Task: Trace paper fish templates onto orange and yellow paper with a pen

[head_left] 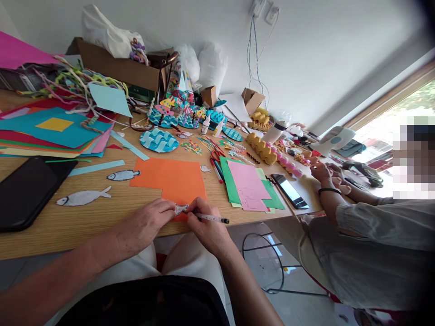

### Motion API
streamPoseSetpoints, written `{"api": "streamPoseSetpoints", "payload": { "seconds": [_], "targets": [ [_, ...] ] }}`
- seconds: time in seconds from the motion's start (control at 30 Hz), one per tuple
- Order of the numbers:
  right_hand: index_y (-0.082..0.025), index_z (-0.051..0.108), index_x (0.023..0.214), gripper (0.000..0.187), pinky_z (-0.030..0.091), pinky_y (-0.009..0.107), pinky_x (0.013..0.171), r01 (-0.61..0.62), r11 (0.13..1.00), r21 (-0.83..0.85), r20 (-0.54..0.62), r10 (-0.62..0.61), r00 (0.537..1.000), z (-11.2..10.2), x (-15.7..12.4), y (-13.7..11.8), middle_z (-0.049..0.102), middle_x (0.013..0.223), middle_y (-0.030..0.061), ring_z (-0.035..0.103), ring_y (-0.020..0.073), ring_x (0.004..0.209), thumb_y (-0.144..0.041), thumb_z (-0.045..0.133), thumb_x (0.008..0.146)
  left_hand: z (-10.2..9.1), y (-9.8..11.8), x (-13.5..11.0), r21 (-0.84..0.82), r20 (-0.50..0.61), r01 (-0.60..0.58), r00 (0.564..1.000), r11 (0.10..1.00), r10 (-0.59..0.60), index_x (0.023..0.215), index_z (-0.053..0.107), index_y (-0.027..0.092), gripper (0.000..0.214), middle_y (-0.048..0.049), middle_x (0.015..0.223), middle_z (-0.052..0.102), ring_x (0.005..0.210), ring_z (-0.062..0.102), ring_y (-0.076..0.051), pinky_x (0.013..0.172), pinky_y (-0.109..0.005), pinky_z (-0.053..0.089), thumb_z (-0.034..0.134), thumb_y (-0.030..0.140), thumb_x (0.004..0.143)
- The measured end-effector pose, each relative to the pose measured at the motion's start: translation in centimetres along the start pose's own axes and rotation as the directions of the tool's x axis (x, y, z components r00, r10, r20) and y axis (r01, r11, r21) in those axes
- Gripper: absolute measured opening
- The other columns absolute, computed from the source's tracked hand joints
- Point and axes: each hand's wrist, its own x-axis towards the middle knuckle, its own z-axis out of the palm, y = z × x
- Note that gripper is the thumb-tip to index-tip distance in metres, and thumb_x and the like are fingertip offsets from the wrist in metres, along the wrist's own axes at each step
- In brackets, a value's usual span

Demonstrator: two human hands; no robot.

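Orange paper (pixel 170 179) lies on the wooden table (pixel 102 217) beneath both hands, with two grey paper fish (pixel 84 197) to its left and a pink sheet (pixel 248 183) to its right. The left hand (pixel 149 222) pinches a small flat fish cutout (pixel 181 208), which lies left to right. The right hand (pixel 207 228), curled closed, grips a slim pen (pixel 212 218), dark end rightward.

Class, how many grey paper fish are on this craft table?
4: a long fish and a shorter fish left of the orange sheet, a tiny fish at its right, held fish between left hand and right hand with pen. Clutter may hide more.
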Motion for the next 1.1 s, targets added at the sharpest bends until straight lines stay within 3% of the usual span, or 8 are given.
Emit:
{"api": "streamPoseSetpoints", "payload": {
  "seconds": [0.2, 0.67, 1.1],
  "targets": [
    [-0.02, 0.05, 0.068, 0.011, 0.032, 0.02, 0.051, 0.015, 1.0, 0.004, 0.021, -0.015, 1.0, 0.2, -0.3, -0.4, 0.052, 0.058, -0.0042, 0.044, 0.0105, 0.053, -0.011, 0.044, 0.068, -0.6, 0.3, 0.5, -0.078, 0.056, 0.046, 0.998, 0.996, -0.042, 0.1, 0.064, 0.019, 0.039, -0.0052, 0.103, 0.065, 0.094, 0.059, -0.017, 0.085, -0.029, 0.049, 0.03, 0.006, 0.087],
    [-0.02, 0.049, 0.068, 0.009, 0.031, 0.02, 0.052, 0.028, 0.999, 0.028, 0.047, -0.029, 0.998, 0.4, -0.5, -1.0, 0.048, 0.056, -0.005, 0.042, 0.0106, 0.052, -0.013, 0.043, 0.067, -0.2, -0.8, 0.5, -0.223, 0.043, 0.052, 0.998, 0.973, -0.044, 0.097, 0.063, 0.021, 0.031, -0.0035, 0.102, 0.065, 0.096, 0.059, -0.017, 0.084, -0.027, 0.046, 0.033, 0.013, 0.091],
    [-0.021, 0.049, 0.068, 0.011, 0.03, 0.02, 0.051, 0.04, 0.998, 0.049, 0.069, -0.044, 0.997, 0.9, -0.4, -1.2, 0.048, 0.056, -0.0052, 0.041, 0.0104, 0.051, -0.012, 0.043, 0.065, -0.5, -0.6, 0.9, -0.3, 0.109, 0.159, 0.985, 0.941, -0.132, 0.091, 0.061, 0.019, 0.025, -0.003, 0.091, 0.063, 0.084, 0.057, -0.017, 0.078, -0.029, 0.044, 0.036, 0.02, 0.091]
  ]
}}
